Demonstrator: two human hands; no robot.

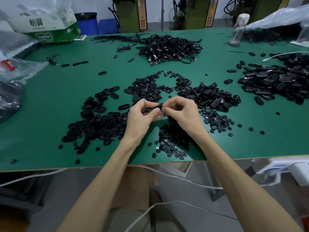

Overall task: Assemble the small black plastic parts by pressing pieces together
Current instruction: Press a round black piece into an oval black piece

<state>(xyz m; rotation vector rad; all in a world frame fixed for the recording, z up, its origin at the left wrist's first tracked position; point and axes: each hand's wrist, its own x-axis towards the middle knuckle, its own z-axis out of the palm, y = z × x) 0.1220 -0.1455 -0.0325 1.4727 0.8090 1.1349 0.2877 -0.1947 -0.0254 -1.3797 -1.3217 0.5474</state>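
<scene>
Both hands meet above the middle of the green table [50,101]. The left hand [142,116] and the right hand [181,111] have their fingers curled, and their fingertips pinch the same small black part [158,107] between them, a little above the table surface. The part looks like matte plastic with a rounded end. It is mostly hidden by the fingers, so it may be two pieces held together, but this cannot be told.

Under and around the hands lie loose heaps of black plastic. To the left is a heap of oval rings [100,118] with an open middle. Near the table edge, below the right wrist, are flat round discs [168,143] with a small hole in the centre. More of the round discs [150,87] lie beyond the hands. To the right of the hands are smooth oval shells [212,97], slightly glossy. A bigger heap of dark shells [275,81] lies far right.

At the back of the table is a tangle of thin black cables [168,47]. A clear bottle [239,29] stands at the far right, and a white and green carton [50,29] stands at the far left, beside crumpled transparent bags [16,67]. A white cord [184,180] hangs below the table edge.
</scene>
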